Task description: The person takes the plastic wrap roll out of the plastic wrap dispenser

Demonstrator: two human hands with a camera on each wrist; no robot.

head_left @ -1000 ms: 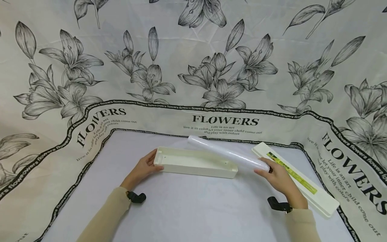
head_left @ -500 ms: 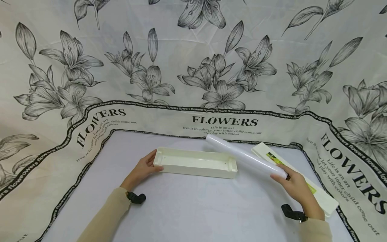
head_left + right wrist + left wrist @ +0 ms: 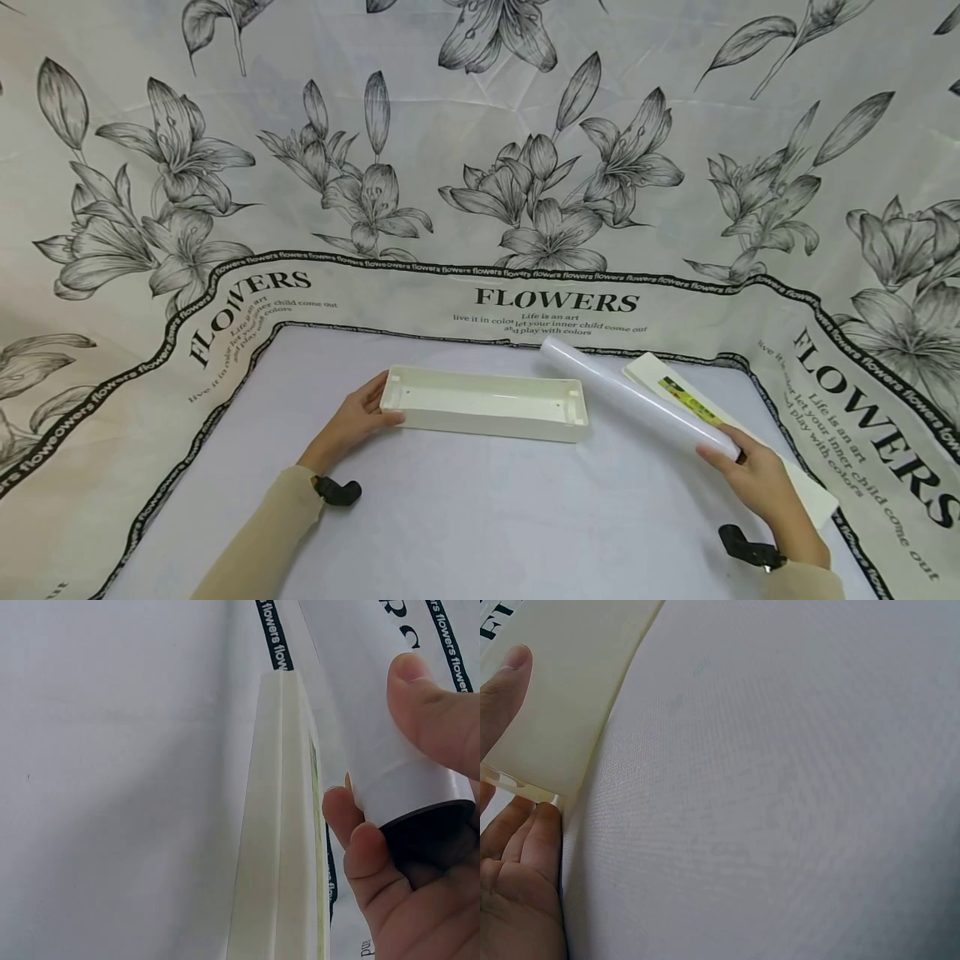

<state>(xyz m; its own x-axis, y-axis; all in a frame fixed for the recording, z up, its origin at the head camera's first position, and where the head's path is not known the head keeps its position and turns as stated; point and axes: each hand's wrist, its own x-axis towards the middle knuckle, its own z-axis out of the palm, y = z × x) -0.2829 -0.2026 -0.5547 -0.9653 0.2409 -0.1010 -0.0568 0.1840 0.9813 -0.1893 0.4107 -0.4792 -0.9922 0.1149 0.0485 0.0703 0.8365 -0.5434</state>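
Observation:
A cream, open-topped long box (image 3: 487, 422) lies on the white tabletop. My left hand (image 3: 360, 421) grips its left end, thumb against the front wall and fingers at the end, as the left wrist view shows. My right hand (image 3: 757, 479) holds the near end of a glossy roll of plastic wrap (image 3: 637, 396), thumb on top and fingers below. A dark core end shows in the right wrist view. The roll slants up and left, overlapping the cream lid (image 3: 817, 493), which carries a yellow-green label (image 3: 686, 400). The roll and hand hide part of the lid.
A white cloth (image 3: 450, 517) covers the work surface. Its back and sides are bordered by floral fabric (image 3: 525, 192) with black bands and lettering. The lid lies diagonally at the right edge. Black wrist cameras (image 3: 750, 547) sit on both wrists.
My right hand has carried the roll right and toward me, from over the box's right part to beside it and over the lid. The left hand and box have stayed put.

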